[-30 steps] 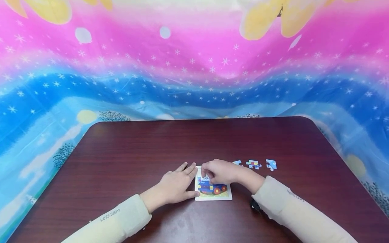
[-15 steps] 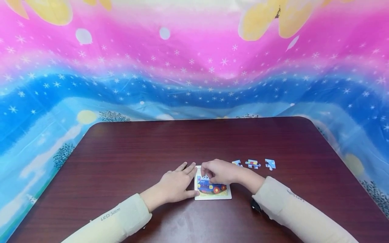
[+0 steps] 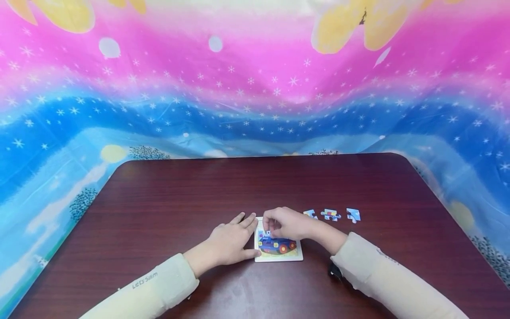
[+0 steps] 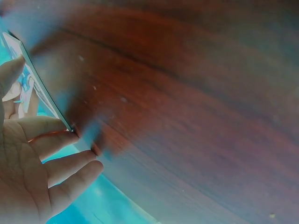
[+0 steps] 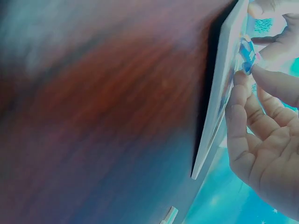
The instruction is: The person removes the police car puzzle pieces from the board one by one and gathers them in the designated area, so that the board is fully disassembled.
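Observation:
A square jigsaw board [image 3: 279,259] with a pale frame and a blue cartoon vehicle picture lies on the table. My left hand [image 3: 231,243] spreads its fingers along the board's left side, with the thumb on the lower left corner. Over the upper part of the board, my right hand [image 3: 290,223] pinches a small blue puzzle piece [image 5: 247,56] between thumb and index finger. The piece stands tilted close over the picture in the right wrist view. From the head, the right hand hides the board's upper right part.
Three loose puzzle pieces lie in a row right of the board: a partly covered one [image 3: 310,214], a red and yellow one [image 3: 330,215] and a light blue one [image 3: 353,215]. A patterned cloth [image 3: 255,102] hangs behind the dark wooden table [image 3: 191,190].
The right thumb and fingertips have shifted slightly upward on the board, still pinching the puzzle piece. My left hand stays in place, and the loose pieces lie as before.

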`<state>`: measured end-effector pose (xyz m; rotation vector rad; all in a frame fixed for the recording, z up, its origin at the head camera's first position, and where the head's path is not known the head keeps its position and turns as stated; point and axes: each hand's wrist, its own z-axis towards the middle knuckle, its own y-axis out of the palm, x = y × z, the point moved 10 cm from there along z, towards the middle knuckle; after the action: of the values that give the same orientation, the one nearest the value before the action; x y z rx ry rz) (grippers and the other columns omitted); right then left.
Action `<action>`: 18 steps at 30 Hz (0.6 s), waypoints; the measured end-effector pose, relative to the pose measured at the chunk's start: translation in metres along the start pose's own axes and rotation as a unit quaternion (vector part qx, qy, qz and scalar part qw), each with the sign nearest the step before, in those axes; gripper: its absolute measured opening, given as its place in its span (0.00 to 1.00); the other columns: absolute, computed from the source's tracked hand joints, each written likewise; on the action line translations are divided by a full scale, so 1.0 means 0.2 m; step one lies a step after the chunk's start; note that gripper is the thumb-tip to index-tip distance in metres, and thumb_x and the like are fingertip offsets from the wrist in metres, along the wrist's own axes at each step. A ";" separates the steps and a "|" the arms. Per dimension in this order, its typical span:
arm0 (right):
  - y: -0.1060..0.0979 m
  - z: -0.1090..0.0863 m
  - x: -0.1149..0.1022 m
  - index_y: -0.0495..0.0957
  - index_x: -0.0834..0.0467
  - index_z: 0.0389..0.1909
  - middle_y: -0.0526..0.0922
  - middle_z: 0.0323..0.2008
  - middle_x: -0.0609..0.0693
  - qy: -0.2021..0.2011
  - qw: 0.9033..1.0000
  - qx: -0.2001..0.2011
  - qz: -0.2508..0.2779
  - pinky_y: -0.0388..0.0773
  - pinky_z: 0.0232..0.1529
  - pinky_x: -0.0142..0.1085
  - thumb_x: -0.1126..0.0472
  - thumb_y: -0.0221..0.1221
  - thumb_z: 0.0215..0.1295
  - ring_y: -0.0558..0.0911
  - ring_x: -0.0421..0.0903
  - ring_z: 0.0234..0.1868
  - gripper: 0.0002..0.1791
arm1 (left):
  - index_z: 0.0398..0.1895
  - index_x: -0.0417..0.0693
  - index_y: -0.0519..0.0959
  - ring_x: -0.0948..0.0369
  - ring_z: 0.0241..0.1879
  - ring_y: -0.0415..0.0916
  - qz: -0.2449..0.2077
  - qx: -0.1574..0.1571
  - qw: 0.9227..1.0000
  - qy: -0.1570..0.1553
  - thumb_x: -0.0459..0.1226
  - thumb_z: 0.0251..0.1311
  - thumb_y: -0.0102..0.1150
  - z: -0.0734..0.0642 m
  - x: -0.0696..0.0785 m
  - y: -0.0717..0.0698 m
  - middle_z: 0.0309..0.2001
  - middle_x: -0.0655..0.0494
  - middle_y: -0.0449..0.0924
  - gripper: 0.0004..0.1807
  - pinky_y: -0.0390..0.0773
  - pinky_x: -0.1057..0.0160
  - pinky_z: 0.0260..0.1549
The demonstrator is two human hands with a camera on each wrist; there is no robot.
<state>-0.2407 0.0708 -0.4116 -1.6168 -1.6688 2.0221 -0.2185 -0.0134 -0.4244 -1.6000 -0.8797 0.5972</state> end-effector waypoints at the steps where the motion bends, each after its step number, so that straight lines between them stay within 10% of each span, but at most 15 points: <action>1: 0.00 0.00 0.00 0.76 0.56 0.33 0.77 0.27 0.44 0.002 1.000 0.001 0.007 0.72 0.36 0.30 0.70 0.64 0.61 0.73 0.36 0.30 0.08 | 0.74 0.49 0.65 0.51 0.76 0.58 0.000 0.000 1.000 0.000 0.64 0.61 0.57 0.00 0.00 0.00 0.77 0.54 0.59 0.45 0.78 0.40 0.52; 18: -0.02 -0.02 -0.01 0.76 0.58 0.31 0.78 0.26 0.45 -0.005 0.998 0.017 0.052 0.74 0.35 0.29 0.73 0.64 0.57 0.74 0.36 0.29 0.09 | 0.74 0.48 0.64 0.51 0.76 0.57 -0.002 -0.002 1.000 -0.002 0.65 0.60 0.56 0.00 0.00 0.00 0.77 0.54 0.59 0.46 0.78 0.41 0.53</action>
<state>-0.2397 0.0734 -0.4064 -1.7206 -1.5757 2.0962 -0.2181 -0.0136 -0.4240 -1.6010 -0.8873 0.5971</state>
